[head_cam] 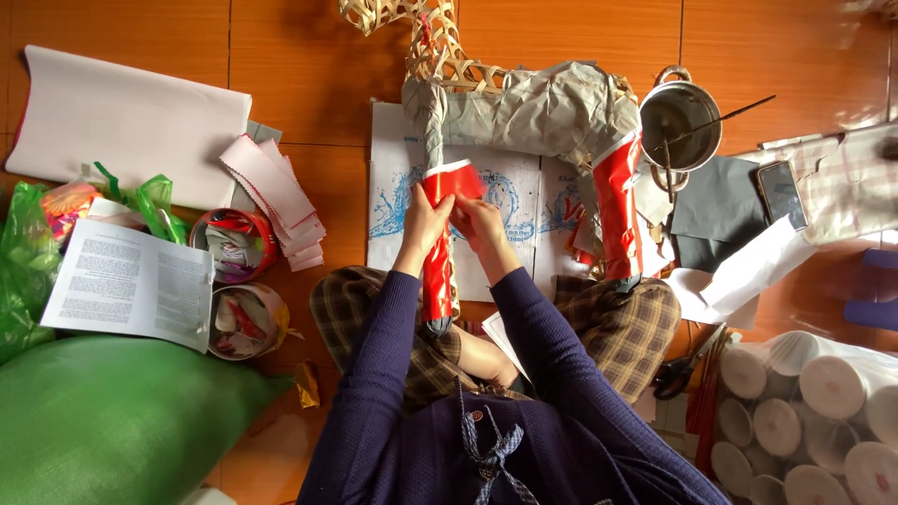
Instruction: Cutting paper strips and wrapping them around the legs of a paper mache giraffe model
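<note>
A woven bamboo frame (440, 51) shaped like an animal lies on the floor in front of me, its body covered in grey paper (543, 112). Two legs are wrapped in shiny red paper: the left leg (437, 271) and the right leg (617, 210). My left hand (426, 217) presses the red paper on the left side of the left leg. My right hand (482, 224) grips the same red paper from the right, near its upper edge. Dark blue sleeves cover both forearms.
A metal pot (680, 117) with a stick in it stands at the upper right. Several white paper rolls (804, 411) sit at the lower right, scissors (678, 369) beside them. At left are a white sheet (126, 122), paper strips (281, 201), two round tins (234, 243), a printed sheet (126, 281) and a green sack (112, 421).
</note>
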